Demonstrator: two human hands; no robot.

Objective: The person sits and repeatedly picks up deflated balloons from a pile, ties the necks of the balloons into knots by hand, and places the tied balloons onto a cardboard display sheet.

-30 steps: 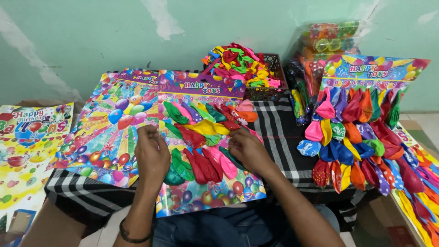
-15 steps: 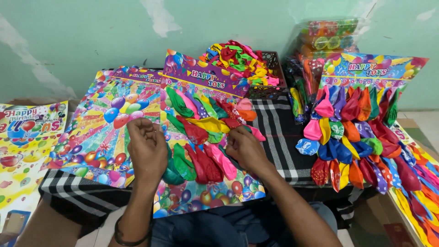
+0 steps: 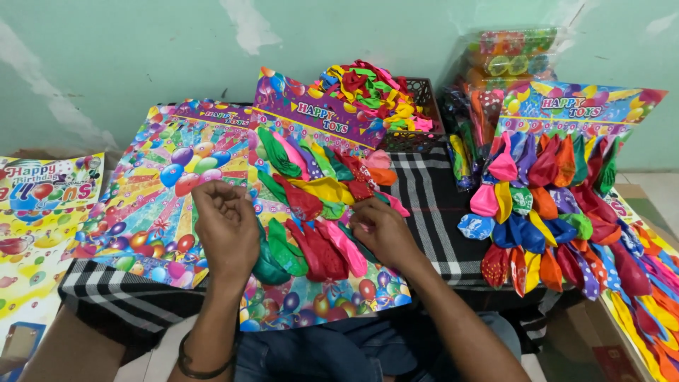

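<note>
1. The left hand (image 3: 225, 225) hovers over the left edge of a colourful balloon card (image 3: 315, 212); its fingers curl loosely inward, and I cannot tell whether they pinch anything
2. The right hand (image 3: 382, 230) rests on the same card, fingers bent down onto the flat balloons (image 3: 318, 244) fixed there; whether it grips one or only presses is not clear
3. That card lies in front of the person on a black-and-white checked cloth (image 3: 431, 205), its near end over the lap, its printed header tipped up at the far end; green, red, pink and yellow balloons cover its middle
4. A bare printed card (image 3: 152, 198) lies just left of it, partly beneath
5. Behind, a dark basket (image 3: 424, 95) holds a heap of loose balloons (image 3: 371, 92)
6. To the right, a filled card (image 3: 559, 205) stands tilted, crowded with balloons; clear packets (image 3: 509, 56) sit behind it
</note>
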